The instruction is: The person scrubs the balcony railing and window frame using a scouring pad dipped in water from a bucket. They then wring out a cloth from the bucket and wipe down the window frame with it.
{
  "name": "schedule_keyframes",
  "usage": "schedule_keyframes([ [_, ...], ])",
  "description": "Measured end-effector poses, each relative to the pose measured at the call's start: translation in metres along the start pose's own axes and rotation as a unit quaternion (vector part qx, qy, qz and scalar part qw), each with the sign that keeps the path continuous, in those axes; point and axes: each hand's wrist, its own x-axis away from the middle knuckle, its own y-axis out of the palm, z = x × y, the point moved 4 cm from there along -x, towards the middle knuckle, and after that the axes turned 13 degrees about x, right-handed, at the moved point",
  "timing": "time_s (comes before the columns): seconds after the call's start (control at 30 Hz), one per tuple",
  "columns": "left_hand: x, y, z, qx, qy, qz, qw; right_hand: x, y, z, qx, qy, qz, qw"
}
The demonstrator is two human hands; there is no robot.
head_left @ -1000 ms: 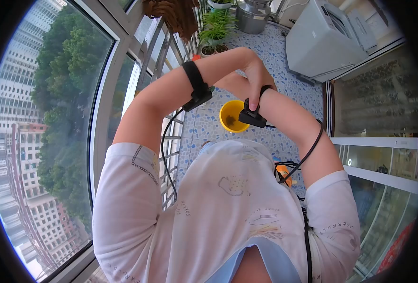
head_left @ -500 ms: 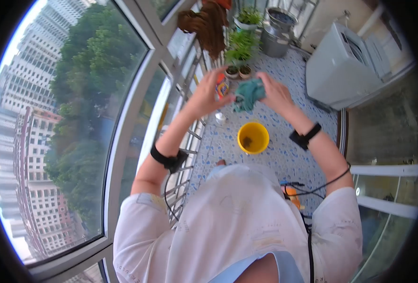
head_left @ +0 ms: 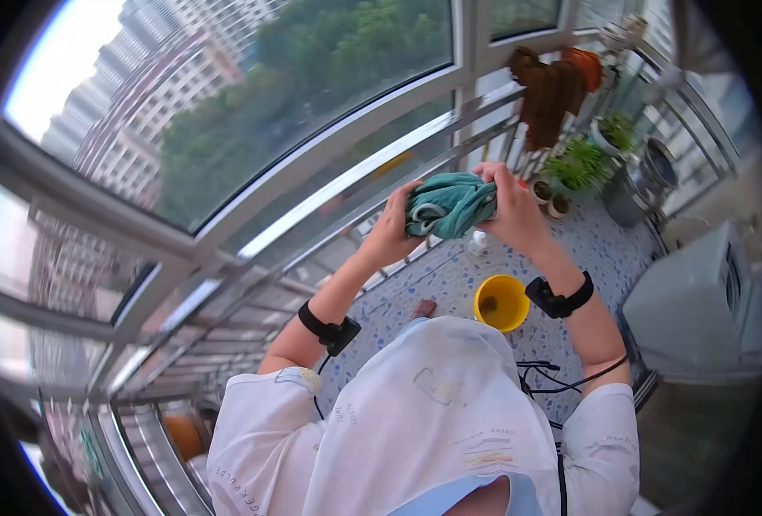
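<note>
Between my two hands is a bunched green cloth [head_left: 451, 205], held up in front of the window railing. My left hand [head_left: 389, 225] is closed on the cloth's left side. Around its right side my right hand [head_left: 514, 211] is closed, fingers over the top edge. Below and a little to the right, a yellow bucket [head_left: 501, 304] stands on the floor with a dark patch inside that I cannot make out. A small white object [head_left: 479, 243] sits on the floor just under the cloth.
Metal railing [head_left: 346, 245] and large window panes run along the left. Brown cloth [head_left: 542, 96] hangs on the railing ahead. Potted plants [head_left: 577, 163] and a grey metal container [head_left: 643, 185] stand at the far end. A white washing machine [head_left: 691, 292] is at the right.
My left hand, open beside the cloth before, has closed on it. The cloth is now stretched between both hands. The view has turned left, toward the window.
</note>
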Motion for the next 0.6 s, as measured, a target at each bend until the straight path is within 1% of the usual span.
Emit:
schedule_keyframes([
  [0.03, 0.017, -0.004, 0.005, -0.013, -0.012, 0.02, 1.0, 0.003, 0.007, -0.003, -0.017, -0.019, -0.009, 1.0],
  [0.1, 0.057, -0.015, 0.021, -0.107, -0.007, 0.069, 0.992, 0.01, 0.03, -0.012, -0.027, -0.007, -0.082, 0.996],
  [0.13, 0.086, -0.014, 0.015, 0.025, -0.126, 0.104, 0.986, 0.017, 0.046, -0.015, -0.123, -0.009, -0.112, 0.986],
  [0.17, 0.109, -0.021, 0.021, 0.011, -0.137, 0.128, 0.982, 0.018, 0.055, -0.031, -0.14, -0.031, -0.123, 0.982],
  [0.23, 0.151, -0.033, 0.04, -0.067, -0.161, 0.132, 0.976, 0.017, 0.065, -0.068, -0.149, -0.133, -0.107, 0.974],
  [0.27, 0.168, -0.042, 0.057, -0.071, -0.183, 0.162, 0.967, 0.017, 0.073, -0.082, -0.125, -0.149, -0.165, 0.967],
  [0.3, 0.184, -0.051, 0.072, -0.084, -0.19, 0.184, 0.961, 0.014, 0.075, -0.1, -0.138, -0.171, -0.17, 0.961],
  [0.37, 0.217, -0.067, 0.093, -0.091, -0.27, 0.196, 0.938, 0.012, 0.081, -0.133, -0.119, -0.205, -0.198, 0.951],
  [0.4, 0.23, -0.075, 0.102, -0.133, -0.26, 0.21, 0.933, 0.009, 0.082, -0.148, -0.136, -0.225, -0.192, 0.946],
  [0.43, 0.241, -0.081, 0.112, -0.139, -0.264, 0.227, 0.927, 0.009, 0.085, -0.161, -0.143, -0.241, -0.195, 0.94],
  [0.5, 0.26, -0.095, 0.132, -0.188, -0.268, 0.279, 0.903, 0.007, 0.088, -0.187, -0.201, -0.271, -0.145, 0.93],
  [0.53, 0.269, -0.103, 0.139, -0.178, -0.256, 0.316, 0.896, 0.005, 0.086, -0.2, -0.233, -0.264, -0.15, 0.924],
  [0.57, 0.277, -0.109, 0.148, -0.183, -0.253, 0.327, 0.892, 0.003, 0.089, -0.21, -0.234, -0.276, -0.149, 0.92],
  [0.6, 0.285, -0.116, 0.158, -0.2, -0.279, 0.33, 0.879, 0.0, 0.097, -0.217, -0.297, -0.245, -0.195, 0.902],
])
